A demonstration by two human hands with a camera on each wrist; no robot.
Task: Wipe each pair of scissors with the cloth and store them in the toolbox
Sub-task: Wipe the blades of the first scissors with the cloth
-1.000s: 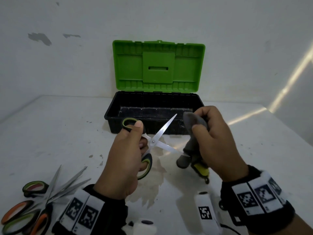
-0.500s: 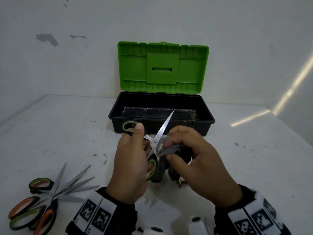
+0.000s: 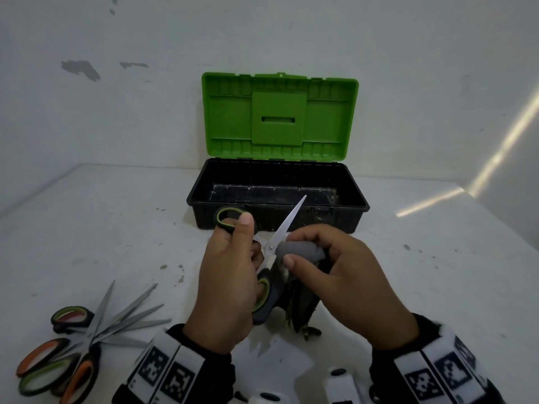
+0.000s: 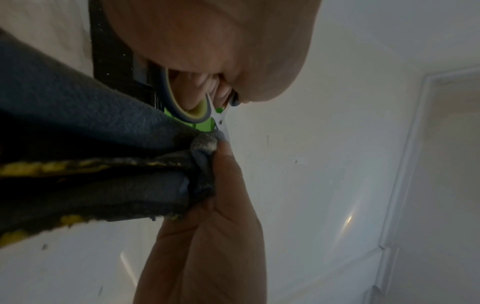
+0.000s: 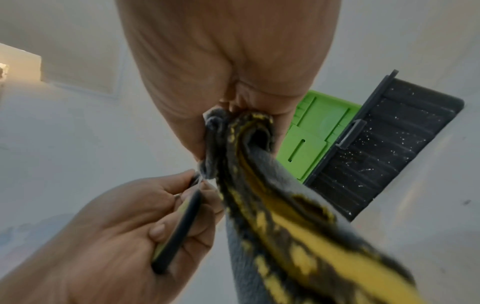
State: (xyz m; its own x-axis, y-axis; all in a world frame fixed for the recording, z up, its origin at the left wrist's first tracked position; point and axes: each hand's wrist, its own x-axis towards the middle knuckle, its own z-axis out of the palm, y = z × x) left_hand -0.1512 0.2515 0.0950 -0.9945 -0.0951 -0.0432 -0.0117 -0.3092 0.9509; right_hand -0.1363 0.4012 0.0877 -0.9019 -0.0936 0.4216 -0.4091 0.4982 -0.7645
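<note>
My left hand (image 3: 233,275) grips a pair of scissors (image 3: 284,225) with grey and yellow-green handles, blades spread open, one blade pointing up toward the toolbox. My right hand (image 3: 335,272) pinches a grey and yellow cloth (image 3: 300,250) around the lower blade, close to the pivot. The rest of the cloth (image 5: 285,216) hangs down under my right hand. In the left wrist view the cloth (image 4: 103,164) fills the left side and the scissor pivot (image 4: 221,121) shows beside my fingers. The toolbox (image 3: 277,220) stands open just beyond my hands, its black tray empty and its green lid (image 3: 280,118) upright.
Several more scissors (image 3: 87,336) with orange and green handles lie in a heap on the white table (image 3: 116,228) at the lower left. A wall rises right behind the toolbox. The table's right edge runs near a streak of light.
My right hand came down and left from beside the toolbox and closed the cloth over the lower blade near the pivot. The left hand kept holding the open scissors.
</note>
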